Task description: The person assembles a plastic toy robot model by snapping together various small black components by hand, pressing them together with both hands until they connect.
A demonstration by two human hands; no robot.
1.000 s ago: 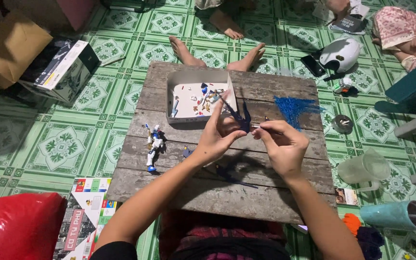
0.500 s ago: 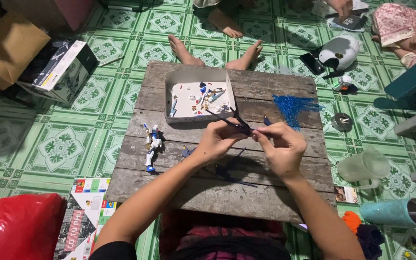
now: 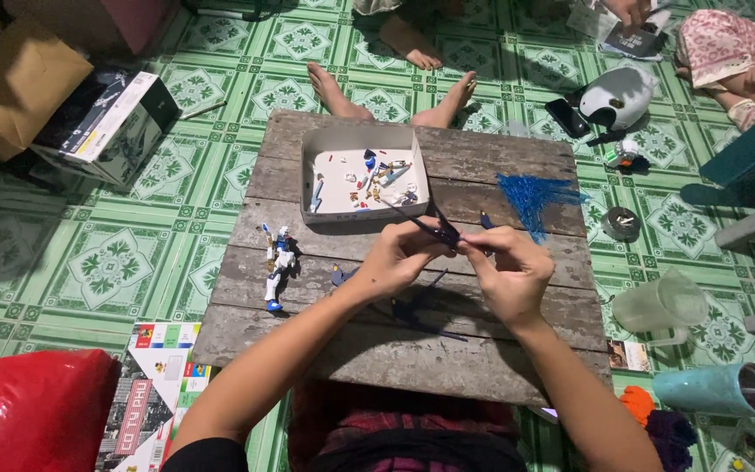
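At the far left a red cushion [image 3: 24, 411] lies on the green tiled floor [image 3: 107, 262], with a printed box [image 3: 102, 122] further up and a folded instruction sheet [image 3: 155, 393] beside the low wooden surface [image 3: 482, 350]. On that surface's left part lies a small white-and-blue model figure [image 3: 277, 262], apart from the hands, seemingly set aside within easy reach. Behind it an open white tray [image 3: 364, 179] keeps loose small parts together so they cannot roll off.

The left hand [image 3: 395, 262] has its fingers pinched shut on a dark blue plastic frame piece [image 3: 437, 229], thin and spiky, held up over the middle of the surface just in front of the tray. The right hand [image 3: 509, 271] meets it from the other side, fingers closed on the same piece, apparently steadying it. A second dark piece [image 3: 417, 310] lies under the hands. To the right sits a bright blue parts frame [image 3: 535, 197], then a clear jug [image 3: 657, 306] on the floor.
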